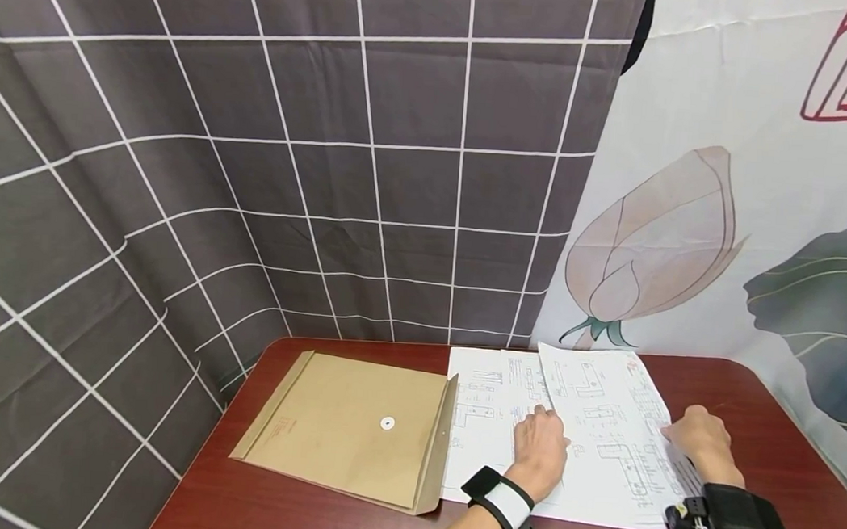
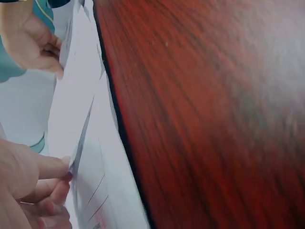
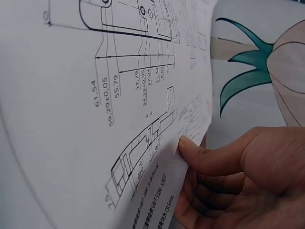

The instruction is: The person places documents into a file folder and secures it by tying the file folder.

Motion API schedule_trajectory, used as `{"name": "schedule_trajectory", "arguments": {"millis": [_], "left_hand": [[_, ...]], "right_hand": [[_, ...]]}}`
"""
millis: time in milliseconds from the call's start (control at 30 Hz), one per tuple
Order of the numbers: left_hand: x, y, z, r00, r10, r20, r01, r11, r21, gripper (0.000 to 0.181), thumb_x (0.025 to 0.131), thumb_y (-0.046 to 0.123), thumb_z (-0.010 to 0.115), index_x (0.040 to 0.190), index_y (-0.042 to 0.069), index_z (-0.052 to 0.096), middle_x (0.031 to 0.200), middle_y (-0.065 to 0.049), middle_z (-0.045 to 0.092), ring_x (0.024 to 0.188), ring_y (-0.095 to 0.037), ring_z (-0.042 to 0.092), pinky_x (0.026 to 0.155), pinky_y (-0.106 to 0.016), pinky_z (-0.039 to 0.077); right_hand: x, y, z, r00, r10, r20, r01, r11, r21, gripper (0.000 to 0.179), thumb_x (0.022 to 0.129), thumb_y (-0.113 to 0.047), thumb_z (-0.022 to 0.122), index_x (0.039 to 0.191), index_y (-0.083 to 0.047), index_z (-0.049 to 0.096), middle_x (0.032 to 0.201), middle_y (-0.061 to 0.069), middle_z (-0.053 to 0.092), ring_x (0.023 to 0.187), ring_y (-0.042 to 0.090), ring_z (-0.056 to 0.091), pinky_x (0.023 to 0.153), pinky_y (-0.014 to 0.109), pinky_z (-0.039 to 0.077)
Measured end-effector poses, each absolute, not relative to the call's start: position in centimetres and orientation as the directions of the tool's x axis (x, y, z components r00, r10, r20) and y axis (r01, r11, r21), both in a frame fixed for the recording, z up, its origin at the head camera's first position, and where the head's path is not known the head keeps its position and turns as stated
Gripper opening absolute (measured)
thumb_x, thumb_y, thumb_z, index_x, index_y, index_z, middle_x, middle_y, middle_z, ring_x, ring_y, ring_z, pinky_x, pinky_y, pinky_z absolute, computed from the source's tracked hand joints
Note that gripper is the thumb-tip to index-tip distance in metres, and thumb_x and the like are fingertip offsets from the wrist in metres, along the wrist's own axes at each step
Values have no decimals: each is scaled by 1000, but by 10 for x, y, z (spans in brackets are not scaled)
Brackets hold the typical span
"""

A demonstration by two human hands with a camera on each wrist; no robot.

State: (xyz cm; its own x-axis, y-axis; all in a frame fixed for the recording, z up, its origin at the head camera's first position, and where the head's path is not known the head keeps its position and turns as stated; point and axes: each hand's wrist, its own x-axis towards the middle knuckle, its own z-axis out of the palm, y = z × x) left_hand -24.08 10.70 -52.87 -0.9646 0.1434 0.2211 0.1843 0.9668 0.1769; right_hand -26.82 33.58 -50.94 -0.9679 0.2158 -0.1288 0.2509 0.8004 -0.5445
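White sheet [image 1: 603,425] is being pinched at opposite edges by left grip [image 1: 539,450] and right grip [image 1: 700,439], long axis running near to far.

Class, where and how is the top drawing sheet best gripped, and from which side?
Probably its right edge, from the right, with a thumb-on-top pinch: the top drawing sheet is thin, and bends near that edge where the right hand pinches it.
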Motion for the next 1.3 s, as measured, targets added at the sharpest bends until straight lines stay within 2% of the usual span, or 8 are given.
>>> {"name": "schedule_trajectory", "arguments": {"millis": [167, 400, 500, 667, 867, 1000, 1100, 1300], "left_hand": [[-241, 104, -529, -961, 159, 224, 209, 953, 221, 20, 82, 30, 73, 86, 11, 67, 69, 1, 57, 63, -10, 61, 57, -22, 47], [-241, 96, -522, -966, 181, 184, 231, 925, 302, 19, 83, 29, 73, 82, 11, 66, 66, -1, 62, 53, -9, 57, 48, -23, 43], [-241, 89, -516, -969, 197, 152, 242, 891, 384, 18, 84, 27, 72, 79, 11, 64, 61, 0, 60, 47, -7, 51, 44, -22, 39], [-239, 78, -505, -974, 200, 111, 228, 805, 548, 25, 86, 23, 70, 70, 14, 53, 54, 7, 46, 45, -6, 42, 43, -20, 33], [-239, 65, -491, -976, 193, 99, 206, 676, 708, 17, 86, 22, 70, 78, 11, 59, 56, 10, 50, 49, -3, 43, 45, -18, 35], [-242, 53, -482, -978, 188, 92, 184, 566, 804, 15, 87, 19, 68, 80, 7, 63, 55, 7, 56, 46, -3, 43, 43, -17, 35], [-243, 42, -476, -977, 193, 95, 182, 508, 842, 14, 87, 18, 68, 81, 5, 65, 57, 0, 61, 45, -3, 42, 42, -17, 34], [-241, 21, -465, -979, 200, 37, 121, 431, 894, 21, 88, 18, 67, 71, 10, 58, 56, -9, 60, 40, -5, 40, 39, -18, 29]], "right_hand": [[-264, 331, -506, -974, 210, -88, 222, 794, -566, 27, 84, -4, 66, 89, 21, 58, 71, 23, 56, 64, 32, 52, 56, 38, 41], [-258, 334, -506, -985, 168, -32, 155, 796, -585, 19, 86, -3, 62, 85, 15, 61, 71, 20, 56, 64, 30, 50, 57, 39, 39], [-256, 336, -506, -987, 160, -20, 140, 788, -600, 18, 87, -4, 60, 87, 14, 61, 74, 22, 56, 66, 30, 50, 57, 38, 39], [-254, 339, -503, -988, 147, 38, 93, 780, -618, 20, 89, -4, 58, 93, 15, 61, 82, 28, 58, 68, 31, 51, 57, 37, 39], [-254, 334, -493, -982, 113, 150, -1, 796, -605, 19, 88, -5, 58, 94, 13, 62, 86, 30, 58, 67, 30, 51, 58, 39, 40], [-257, 329, -481, -982, 85, 168, -35, 791, -610, 20, 90, -7, 58, 95, 13, 61, 82, 26, 59, 65, 28, 52, 55, 36, 40], [-256, 324, -473, -988, 72, 136, -28, 781, -624, 23, 91, -8, 58, 97, 13, 61, 80, 22, 58, 66, 27, 52, 53, 33, 39], [-254, 312, -467, -995, 38, 94, -31, 770, -638, 28, 92, -13, 58, 101, 13, 60, 81, 19, 58, 67, 27, 51, 55, 36, 40]]}}
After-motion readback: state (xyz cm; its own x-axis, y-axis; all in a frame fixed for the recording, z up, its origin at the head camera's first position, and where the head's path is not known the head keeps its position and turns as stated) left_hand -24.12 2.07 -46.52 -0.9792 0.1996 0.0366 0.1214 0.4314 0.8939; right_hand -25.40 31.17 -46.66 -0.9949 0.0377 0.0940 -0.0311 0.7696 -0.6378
